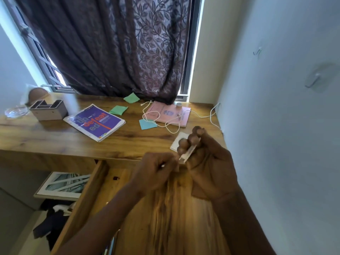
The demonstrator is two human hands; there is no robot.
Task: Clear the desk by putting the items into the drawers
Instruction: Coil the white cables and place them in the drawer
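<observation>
A small white item (188,153) is gripped in the curled right hand (206,162) above the open drawer (103,181). Its lower end is pinched by the left hand (156,170). A book (95,122) lies on the counter (46,138).

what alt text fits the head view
Both hands, left hand and right hand, hold a small pale item over an open drawer; behind, a desk holds books, sticky notes and a cable.
</observation>
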